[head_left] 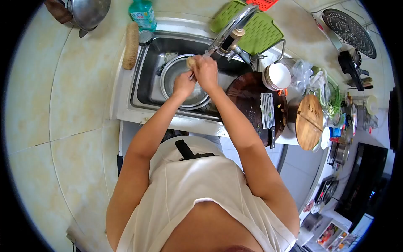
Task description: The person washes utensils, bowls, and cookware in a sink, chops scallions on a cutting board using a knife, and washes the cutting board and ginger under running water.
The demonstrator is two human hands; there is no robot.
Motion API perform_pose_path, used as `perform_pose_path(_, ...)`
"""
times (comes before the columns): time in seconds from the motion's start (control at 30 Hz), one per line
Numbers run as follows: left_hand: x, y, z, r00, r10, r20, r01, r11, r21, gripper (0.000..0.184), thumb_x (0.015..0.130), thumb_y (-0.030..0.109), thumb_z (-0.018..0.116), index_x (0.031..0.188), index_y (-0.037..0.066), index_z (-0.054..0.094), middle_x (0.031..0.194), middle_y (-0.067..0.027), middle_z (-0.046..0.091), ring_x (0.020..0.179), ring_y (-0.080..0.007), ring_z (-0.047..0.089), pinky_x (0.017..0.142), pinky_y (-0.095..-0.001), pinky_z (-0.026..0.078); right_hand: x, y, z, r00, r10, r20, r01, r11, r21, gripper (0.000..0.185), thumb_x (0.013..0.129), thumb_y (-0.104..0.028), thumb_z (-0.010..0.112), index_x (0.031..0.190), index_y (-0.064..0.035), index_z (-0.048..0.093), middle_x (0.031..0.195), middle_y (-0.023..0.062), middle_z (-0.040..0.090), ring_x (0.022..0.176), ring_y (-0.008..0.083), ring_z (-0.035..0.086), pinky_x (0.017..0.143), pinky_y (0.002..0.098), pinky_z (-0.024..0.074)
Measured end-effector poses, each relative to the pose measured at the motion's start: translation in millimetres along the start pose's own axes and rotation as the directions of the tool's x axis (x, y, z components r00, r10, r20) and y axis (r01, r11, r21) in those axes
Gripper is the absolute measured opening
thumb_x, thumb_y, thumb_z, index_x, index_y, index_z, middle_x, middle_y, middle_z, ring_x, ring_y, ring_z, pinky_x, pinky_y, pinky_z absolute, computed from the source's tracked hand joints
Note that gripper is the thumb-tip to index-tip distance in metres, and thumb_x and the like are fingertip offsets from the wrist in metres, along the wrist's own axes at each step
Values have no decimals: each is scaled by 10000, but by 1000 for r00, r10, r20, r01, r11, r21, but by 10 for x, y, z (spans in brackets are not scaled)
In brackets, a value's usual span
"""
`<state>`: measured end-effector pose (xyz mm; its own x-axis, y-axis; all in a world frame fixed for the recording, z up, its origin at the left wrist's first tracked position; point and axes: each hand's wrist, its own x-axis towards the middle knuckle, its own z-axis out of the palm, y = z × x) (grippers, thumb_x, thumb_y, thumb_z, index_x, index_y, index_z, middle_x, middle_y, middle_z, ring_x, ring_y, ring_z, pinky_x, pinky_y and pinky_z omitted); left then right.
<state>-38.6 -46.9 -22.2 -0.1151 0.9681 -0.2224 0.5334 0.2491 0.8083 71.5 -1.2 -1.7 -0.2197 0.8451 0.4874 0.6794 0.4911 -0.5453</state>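
Observation:
Both hands are over a metal basin in the steel sink, just below the tap. My right hand is closed around a small pale yellow lump, whose kind I cannot make out; its end sticks out past the fingers on the left. Water seems to run from the tap onto this hand. Close beside it, my left hand has its fingers pinched together near the right palm. A small dark bit shows at its fingertips, too small to name.
Right of the sink, a cleaver lies on a round dark chopping board with stacked bowls at its edge. A wooden lid is beyond. Left stand a loofah-like brown roll and a green soap bottle. Behind the tap is a green drain mat.

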Motion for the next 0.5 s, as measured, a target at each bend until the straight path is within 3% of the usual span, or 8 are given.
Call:
perform_pose_path(0.07, -79, 76, 11, 999, 46, -18, -45, 998, 34, 373, 803, 233, 644, 1146, 86, 630, 1036, -213, 638, 943, -365, 624, 801, -400, 482, 158, 185, 120, 997, -2, -79, -12, 985, -172, 151, 703, -77, 663, 816, 11, 617, 809, 155, 587, 798, 350, 583, 700, 458, 455)
perform_pose_path(0.17, -57, -44, 22, 998, 12, -69, -8, 998, 67, 363, 811, 248, 626, 1163, 161, 631, 1015, -186, 648, 920, -382, 616, 825, -431, 478, 209, 303, 35, 994, 74, -81, -76, 997, -26, 132, 702, -56, 653, 813, 4, 612, 790, 148, 581, 786, 336, 587, 690, 438, 461)
perform_pose_path(0.3, 7, -83, -44, 999, 28, -47, -22, 993, 113, 367, 806, 230, 633, 1166, 159, 631, 1011, -183, 652, 926, -373, 619, 832, -432, 479, 27, 39, -193, 968, -132, 211, 123, 991, 58, 209, 746, -99, 672, 951, -67, 648, 866, 136, 612, 832, 342, 592, 736, 419, 465)
perform_pose_path(0.33, 0, -64, -71, 1000, 24, -15, -22, 992, 126, 368, 804, 226, 636, 1165, 157, 632, 1007, -183, 653, 926, -372, 619, 833, -434, 479, -4, 32, -172, 970, -130, 206, 114, 990, 86, 197, 731, -97, 676, 926, -69, 658, 862, 131, 603, 848, 337, 581, 748, 424, 455)
perform_pose_path(0.43, -90, 89, -134, 999, 18, -35, -13, 989, 148, 357, 798, 219, 644, 1149, 156, 640, 981, -183, 658, 908, -372, 621, 821, -443, 480, 53, 118, -153, 994, -75, 74, 87, 981, -176, 196, 716, -93, 680, 910, -74, 664, 854, 135, 600, 821, 333, 579, 714, 429, 450)
perform_pose_path(0.47, -134, 124, -125, 998, 16, -54, -8, 988, 152, 351, 796, 218, 646, 1141, 156, 644, 970, -183, 659, 900, -373, 622, 815, -447, 481, 72, 199, -88, 997, -82, -14, 77, 976, -204, 191, 713, -97, 681, 902, -79, 664, 835, 129, 599, 792, 327, 582, 691, 426, 438)
perform_pose_path(0.5, -118, 73, -99, 996, 42, -81, -29, 989, 147, 346, 795, 214, 647, 1136, 159, 645, 960, -184, 660, 889, -376, 622, 806, -450, 482, 58, 179, -102, 995, -95, 29, 98, 984, -151, 171, 710, -100, 676, 878, -76, 651, 836, 125, 591, 807, 319, 580, 705, 423, 429)
